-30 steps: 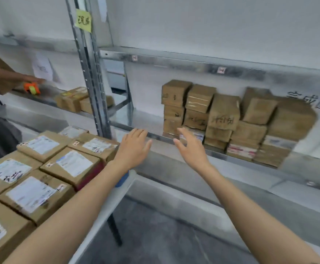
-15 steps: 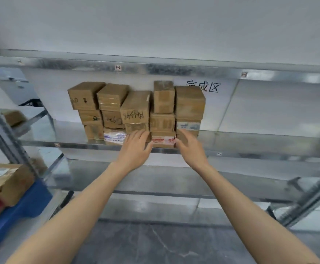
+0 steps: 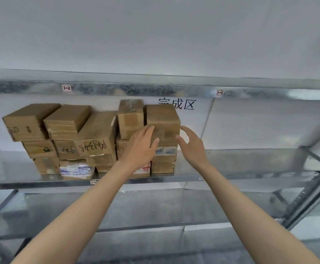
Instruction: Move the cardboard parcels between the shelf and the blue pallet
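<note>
Several brown cardboard parcels stand stacked on the middle level of a metal shelf (image 3: 231,164). The top right parcel (image 3: 163,117) of the stack sits between my two hands. My left hand (image 3: 140,145) is open with straight fingers, reaching at that parcel's left front. My right hand (image 3: 191,143) is open with loosely bent fingers just off its right side; whether it touches the parcel I cannot tell. A tall taped parcel (image 3: 130,119) stands directly left of it. The blue pallet is out of view.
A parcel with black handwriting (image 3: 95,138) leans in the stack's middle, two flat parcels (image 3: 30,121) top the left side. A white wall sign with black characters (image 3: 184,104) hangs behind. The upper shelf beam (image 3: 155,88) runs overhead. A diagonal brace (image 3: 307,202) stands right.
My view swung right from the pallet to the shelf, and both hands rose from the shelf's front edge up to the top right parcel.
</note>
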